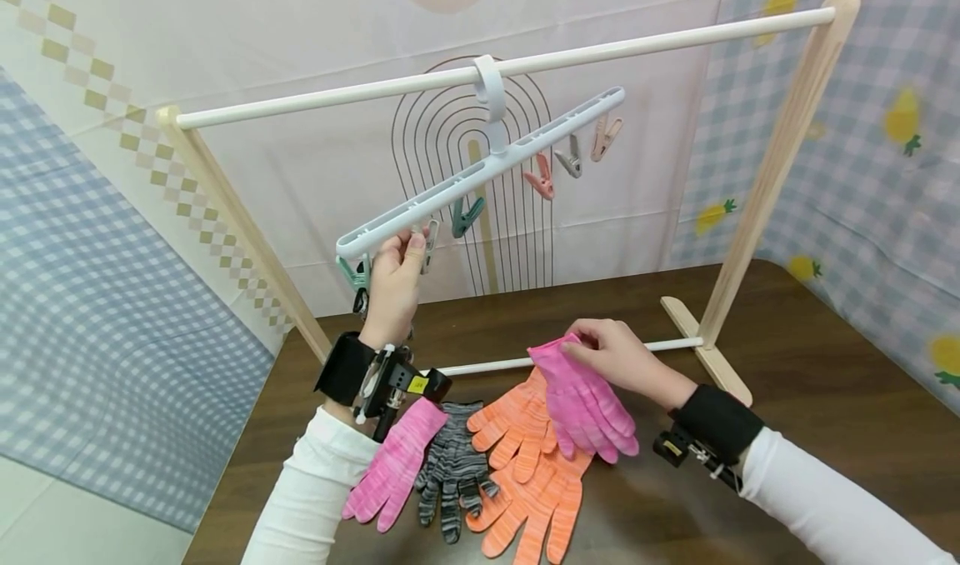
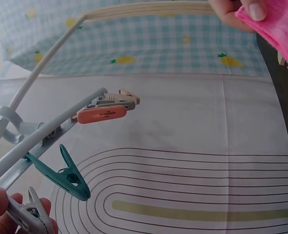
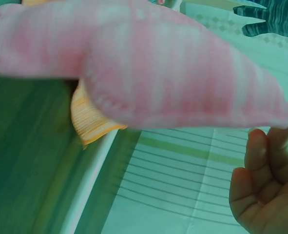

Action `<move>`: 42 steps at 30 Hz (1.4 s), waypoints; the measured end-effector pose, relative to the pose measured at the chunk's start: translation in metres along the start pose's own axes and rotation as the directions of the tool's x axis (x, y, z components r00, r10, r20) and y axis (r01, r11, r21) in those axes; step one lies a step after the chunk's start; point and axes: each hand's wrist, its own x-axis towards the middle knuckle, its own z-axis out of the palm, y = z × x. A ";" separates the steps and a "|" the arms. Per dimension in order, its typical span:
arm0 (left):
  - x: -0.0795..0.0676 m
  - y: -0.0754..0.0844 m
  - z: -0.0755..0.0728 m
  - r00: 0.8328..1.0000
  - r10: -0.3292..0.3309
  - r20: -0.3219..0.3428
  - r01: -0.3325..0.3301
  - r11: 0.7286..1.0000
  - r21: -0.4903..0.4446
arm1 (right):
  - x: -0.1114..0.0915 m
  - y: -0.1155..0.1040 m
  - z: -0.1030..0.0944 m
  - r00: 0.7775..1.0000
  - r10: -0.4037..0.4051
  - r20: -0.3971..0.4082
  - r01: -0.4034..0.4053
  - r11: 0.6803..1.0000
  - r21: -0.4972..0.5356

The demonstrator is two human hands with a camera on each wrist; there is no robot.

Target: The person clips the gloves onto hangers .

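Note:
My left hand (image 1: 393, 286) is raised under the left half of a pale blue clip hanger (image 1: 480, 169). Its thumb and fingers pinch a grey clothespin (image 2: 29, 214) that hangs there. A teal clothespin (image 1: 467, 217) hangs just right of that hand, and a green one (image 1: 352, 273) at the hanger's left end. Lower down, my right hand (image 1: 611, 352) holds a pink glove (image 1: 585, 398) by its cuff, fingers dangling. The glove hangs over two orange gloves (image 1: 536, 498) on the table.
A white rod (image 1: 300, 102) on a wooden frame (image 1: 780, 157) bears the hanger by its hook. Coral, grey and beige clothespins (image 1: 606, 138) hang on its right half. A second pink glove (image 1: 397, 465) and a dark grey striped glove (image 1: 453, 465) lie on the brown table (image 1: 675, 498).

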 end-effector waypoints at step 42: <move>-0.002 -0.001 0.012 0.999 -0.052 -0.001 0.051 0.996 -0.077 | 0.046 -0.080 0.017 0.983 -0.128 -0.135 0.141 0.986 0.090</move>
